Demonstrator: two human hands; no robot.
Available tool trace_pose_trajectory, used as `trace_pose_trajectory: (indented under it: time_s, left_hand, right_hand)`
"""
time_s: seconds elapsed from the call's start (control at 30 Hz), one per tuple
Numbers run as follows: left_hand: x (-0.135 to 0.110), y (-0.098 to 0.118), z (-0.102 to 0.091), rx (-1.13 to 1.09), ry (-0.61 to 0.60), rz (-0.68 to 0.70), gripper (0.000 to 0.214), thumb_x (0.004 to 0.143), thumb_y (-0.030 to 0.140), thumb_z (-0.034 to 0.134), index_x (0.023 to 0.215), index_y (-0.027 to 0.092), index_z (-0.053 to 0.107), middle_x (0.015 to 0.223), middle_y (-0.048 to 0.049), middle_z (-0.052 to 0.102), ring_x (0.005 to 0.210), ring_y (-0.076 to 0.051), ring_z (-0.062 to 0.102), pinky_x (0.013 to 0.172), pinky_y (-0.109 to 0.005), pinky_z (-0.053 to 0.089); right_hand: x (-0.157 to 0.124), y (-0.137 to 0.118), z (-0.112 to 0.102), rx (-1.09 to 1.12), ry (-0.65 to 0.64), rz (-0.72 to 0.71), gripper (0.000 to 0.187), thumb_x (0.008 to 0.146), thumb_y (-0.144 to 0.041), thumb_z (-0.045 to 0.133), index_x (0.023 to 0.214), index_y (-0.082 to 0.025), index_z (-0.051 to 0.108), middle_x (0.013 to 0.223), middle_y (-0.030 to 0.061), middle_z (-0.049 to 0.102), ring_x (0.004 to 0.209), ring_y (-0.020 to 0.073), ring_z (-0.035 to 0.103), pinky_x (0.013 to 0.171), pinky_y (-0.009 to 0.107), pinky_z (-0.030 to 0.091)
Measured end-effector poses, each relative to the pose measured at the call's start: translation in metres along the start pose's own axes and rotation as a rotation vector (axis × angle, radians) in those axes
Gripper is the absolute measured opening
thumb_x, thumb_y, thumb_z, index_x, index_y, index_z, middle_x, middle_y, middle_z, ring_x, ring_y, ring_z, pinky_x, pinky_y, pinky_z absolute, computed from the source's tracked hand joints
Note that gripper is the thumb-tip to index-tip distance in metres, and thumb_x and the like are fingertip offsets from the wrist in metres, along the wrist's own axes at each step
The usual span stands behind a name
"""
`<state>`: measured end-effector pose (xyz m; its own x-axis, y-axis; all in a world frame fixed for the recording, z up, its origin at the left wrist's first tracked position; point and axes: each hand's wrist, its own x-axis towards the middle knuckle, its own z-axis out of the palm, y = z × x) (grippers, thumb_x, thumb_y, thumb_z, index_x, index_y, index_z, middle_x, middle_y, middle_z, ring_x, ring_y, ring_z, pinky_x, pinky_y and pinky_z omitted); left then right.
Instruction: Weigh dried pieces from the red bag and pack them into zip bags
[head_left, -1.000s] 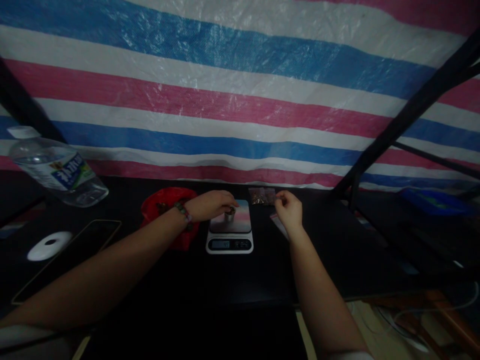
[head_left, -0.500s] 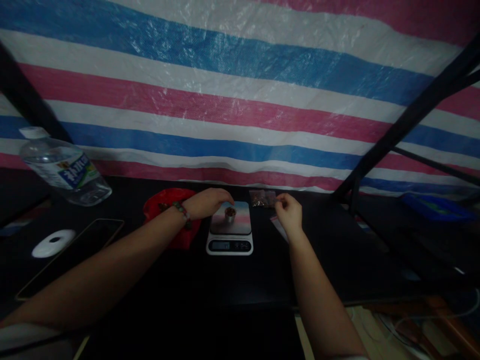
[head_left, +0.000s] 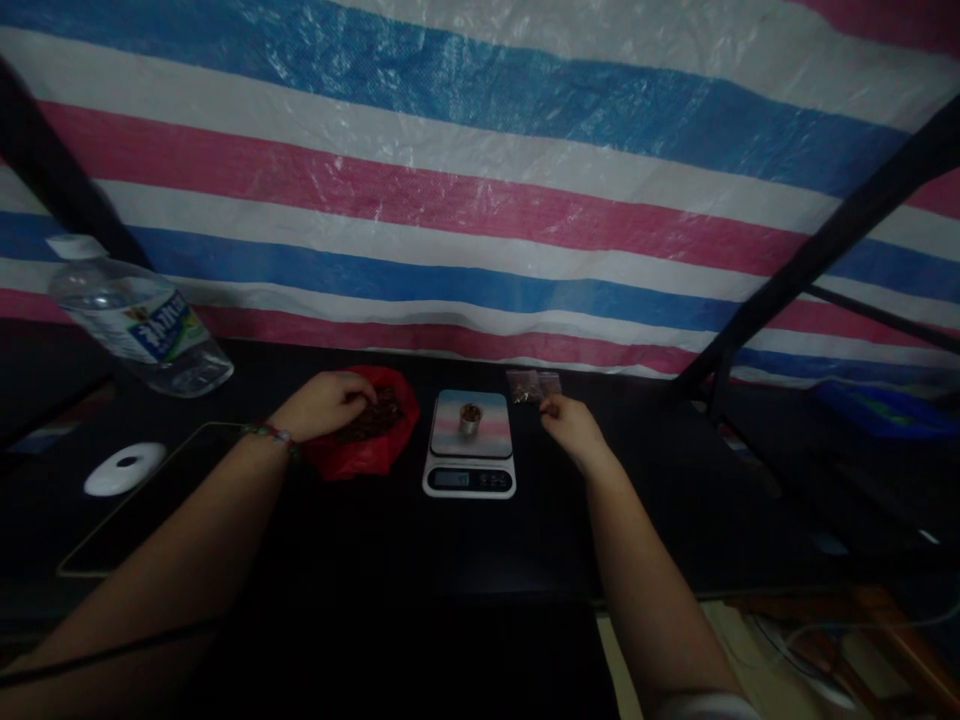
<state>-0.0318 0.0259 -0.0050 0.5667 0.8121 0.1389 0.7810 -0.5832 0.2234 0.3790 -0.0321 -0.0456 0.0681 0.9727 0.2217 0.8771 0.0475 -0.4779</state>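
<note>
My left hand [head_left: 324,405] is at the left rim of a red bag [head_left: 360,462], its fingers curled over small brown pieces [head_left: 382,408] inside. What its fingertips pinch is too small to make out. To the bag's right, a white digital kitchen scale [head_left: 450,447] carries a small metal cup [head_left: 470,424] with brown pieces in it. The digits on its display are too blurred to read. My right hand [head_left: 574,430] is closed on the dark table beside two small clear zip bags [head_left: 525,388] with brownish contents. Anything between its fingers is hidden.
A clear plastic bottle [head_left: 146,325] stands at the back left. In front of it lie a white oval object [head_left: 126,469] and a dark flat tablet-like device [head_left: 142,515]. Striped sheeting [head_left: 465,230] hangs behind the table; a blue tray [head_left: 885,412] is far right.
My left hand has moved left from above the cup on the scale to the red bag's opening. My right hand stays by the zip bags. The view has shifted slightly.
</note>
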Motion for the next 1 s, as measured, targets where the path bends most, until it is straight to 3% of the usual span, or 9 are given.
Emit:
trace_pose_trajectory:
  time_s: [0.07,0.17,0.27,0.4,0.5,0.6,0.77,1.0]
  left_hand:
    - [0.000,0.000,-0.002,0.013,-0.087,-0.003,0.032,0.078,0.027,0.043,0.094,0.020,0.070,0.097,-0.0020,0.070,0.090,-0.017,0.064,0.085,-0.026,0.047]
    - [0.001,0.004,-0.002,0.003,-0.135,-0.001,0.035,0.081,0.031,0.043,0.103,0.020,0.069,0.104,-0.0030,0.069,0.095,-0.018,0.063,0.087,-0.027,0.046]
    - [0.002,0.007,0.002,-0.033,-0.159,0.025,0.036,0.084,0.039,0.045,0.103,0.021,0.068,0.104,-0.0042,0.069,0.095,-0.019,0.062,0.086,-0.027,0.045]
    - [0.004,0.009,0.012,-0.070,-0.147,0.050,0.037,0.084,0.046,0.048,0.102,0.021,0.069,0.106,-0.0055,0.068,0.096,-0.020,0.061,0.086,-0.028,0.044]
    - [0.005,0.012,0.017,-0.078,-0.121,0.084,0.036,0.085,0.044,0.047,0.100,0.020,0.069,0.104,-0.0062,0.068,0.096,-0.020,0.061,0.087,-0.027,0.044]
    - [0.006,0.013,0.020,-0.082,-0.106,0.107,0.036,0.086,0.043,0.046,0.099,0.019,0.069,0.102,-0.0067,0.067,0.094,-0.019,0.061,0.085,-0.027,0.044]
    - [0.007,0.009,0.025,-0.084,-0.093,0.097,0.036,0.086,0.043,0.046,0.100,0.019,0.069,0.103,-0.0073,0.067,0.093,-0.019,0.061,0.086,-0.027,0.044]
    - [0.007,0.009,0.026,-0.053,-0.083,0.061,0.040,0.086,0.045,0.046,0.105,0.018,0.068,0.108,-0.0076,0.067,0.096,-0.019,0.060,0.088,-0.027,0.043]
  right_hand:
    - [0.000,0.000,0.003,0.003,-0.031,-0.011,0.015,0.076,-0.026,0.056,0.085,-0.021,0.067,0.069,0.0019,0.065,0.059,0.0160,0.058,0.056,0.025,0.038]
    - [0.000,-0.009,0.004,0.064,0.049,-0.032,0.022,0.082,-0.036,0.055,0.088,-0.020,0.067,0.071,0.0031,0.065,0.062,0.0171,0.058,0.060,0.028,0.042]
    - [-0.001,-0.032,0.003,0.173,0.103,-0.201,0.030,0.081,-0.036,0.058,0.105,-0.019,0.064,0.093,0.0072,0.067,0.083,0.0210,0.062,0.075,0.034,0.048]
    - [0.000,-0.074,0.006,0.222,-0.067,-0.469,0.064,0.072,-0.032,0.071,0.131,-0.024,0.049,0.127,0.0103,0.056,0.117,0.0266,0.051,0.100,0.045,0.039]
    - [0.004,-0.095,0.014,0.232,-0.195,-0.480,0.076,0.068,-0.029,0.074,0.137,-0.025,0.043,0.128,0.0100,0.056,0.116,0.0265,0.052,0.098,0.046,0.040]
    - [0.006,-0.101,0.028,0.235,-0.222,-0.460,0.074,0.065,-0.021,0.074,0.134,-0.024,0.046,0.125,0.0096,0.058,0.113,0.0257,0.054,0.097,0.045,0.041]
    - [0.003,-0.092,0.041,0.292,-0.045,-0.398,0.064,0.066,-0.022,0.072,0.126,-0.020,0.049,0.110,0.0088,0.063,0.104,0.0231,0.058,0.096,0.042,0.043]
    - [0.003,-0.073,0.020,0.276,0.279,-0.250,0.062,0.062,-0.036,0.078,0.114,-0.020,0.050,0.094,0.0071,0.066,0.091,0.0255,0.063,0.084,0.042,0.048]
